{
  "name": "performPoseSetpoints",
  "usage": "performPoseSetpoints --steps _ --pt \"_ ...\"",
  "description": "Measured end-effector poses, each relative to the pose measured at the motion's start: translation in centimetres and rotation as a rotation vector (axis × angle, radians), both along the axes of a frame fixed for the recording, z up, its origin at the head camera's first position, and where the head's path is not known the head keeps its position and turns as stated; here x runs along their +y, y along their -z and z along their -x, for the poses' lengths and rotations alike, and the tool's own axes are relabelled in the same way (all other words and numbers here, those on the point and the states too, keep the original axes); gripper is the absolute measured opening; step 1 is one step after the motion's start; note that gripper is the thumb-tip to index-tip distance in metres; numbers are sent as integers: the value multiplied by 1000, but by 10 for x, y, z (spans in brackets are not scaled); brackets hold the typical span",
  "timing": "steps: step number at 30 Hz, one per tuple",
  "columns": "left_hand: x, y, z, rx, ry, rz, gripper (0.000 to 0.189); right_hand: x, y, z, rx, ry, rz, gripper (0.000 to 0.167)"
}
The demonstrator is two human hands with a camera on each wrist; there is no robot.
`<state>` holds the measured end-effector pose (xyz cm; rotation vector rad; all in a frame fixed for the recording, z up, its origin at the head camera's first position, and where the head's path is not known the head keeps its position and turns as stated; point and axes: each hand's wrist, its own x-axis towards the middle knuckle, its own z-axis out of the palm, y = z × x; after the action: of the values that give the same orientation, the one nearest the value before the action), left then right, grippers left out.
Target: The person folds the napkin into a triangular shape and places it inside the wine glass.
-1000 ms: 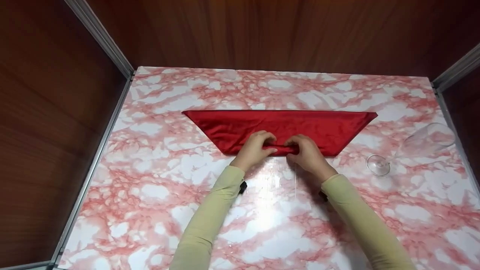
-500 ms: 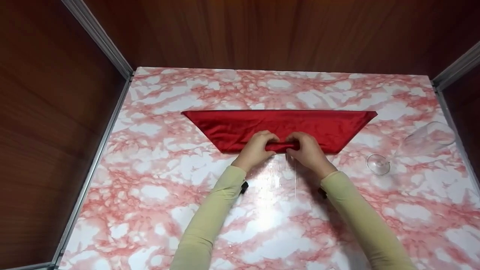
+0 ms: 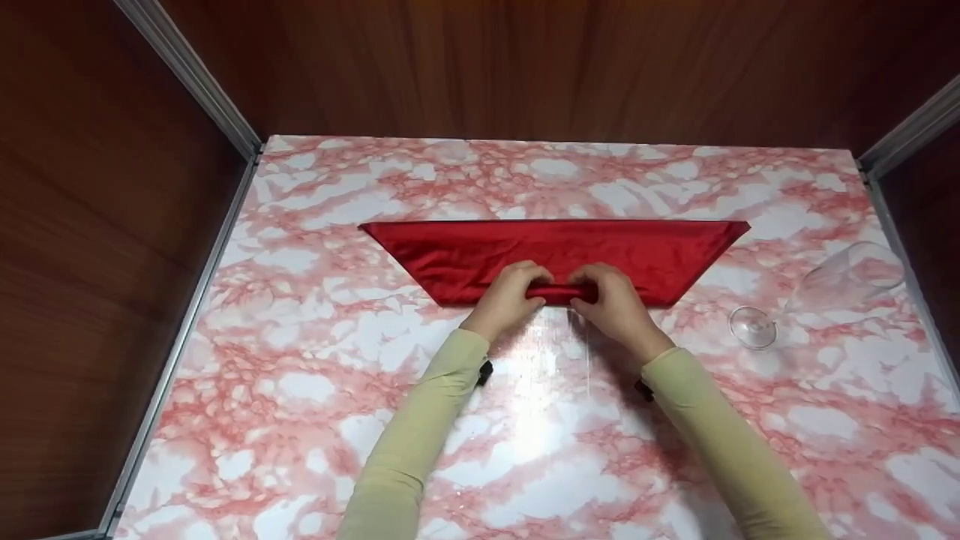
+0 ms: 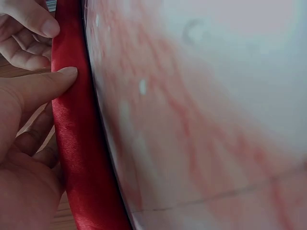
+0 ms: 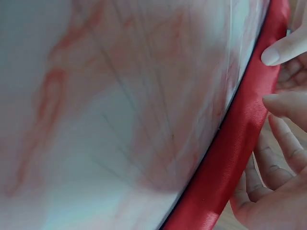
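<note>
A shiny red cloth napkin (image 3: 555, 251) lies folded into a long trapezoid, its wide side at the back. Its near edge is turned into a narrow roll (image 3: 559, 292). My left hand (image 3: 510, 296) grips this roll just left of the middle, and my right hand (image 3: 613, 304) grips it just right of the middle. The left wrist view has the thumb of the left hand (image 4: 29, 129) on the near face of the red roll (image 4: 79, 129), fingers behind. Similarly, in the right wrist view, the thumb of the right hand (image 5: 278, 158) presses the roll (image 5: 240, 129) from the front.
A clear stemmed glass (image 3: 847, 277) lies on its side to the right of the cloth, its round foot (image 3: 753, 328) toward me. The table (image 3: 300, 386) has a red-and-white marbled top. Dark wood panels (image 3: 487, 67) wall in the back and sides.
The near edge of the cloth has been rolled slightly away from me, both hands shifting a little with it. The glass stays where it was.
</note>
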<state>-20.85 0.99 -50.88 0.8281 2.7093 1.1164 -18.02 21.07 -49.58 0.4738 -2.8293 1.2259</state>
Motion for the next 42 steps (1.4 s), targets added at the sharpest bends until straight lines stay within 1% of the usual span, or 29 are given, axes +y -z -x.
performPoseSetpoints --steps 5,10,16,20,27,32,35,42 --pt "-2 -2 3 -1 4 -10 24 -3 -5 -3 33 -19 -4 26" --pt "-4 -3 7 2 -11 -4 23 -4 -9 -3 35 -46 -7 27" --pt "-5 -3 10 -7 -35 2 22 -3 -6 2 11 -50 -34 29" --pt "-6 -3 11 7 -40 8 21 -1 -3 6 2 -54 -51 30" --pt "-6 -1 9 7 -42 0 21 0 -2 10 -53 -55 -94 33" --pt "-7 -1 7 -19 -43 33 23 1 0 10 -99 -61 -94 32" --pt "-7 -1 5 -23 -37 39 24 2 0 10 -104 -70 -102 31" --pt "-11 0 1 -30 -12 17 25 1 2 10 -102 -91 -107 29"
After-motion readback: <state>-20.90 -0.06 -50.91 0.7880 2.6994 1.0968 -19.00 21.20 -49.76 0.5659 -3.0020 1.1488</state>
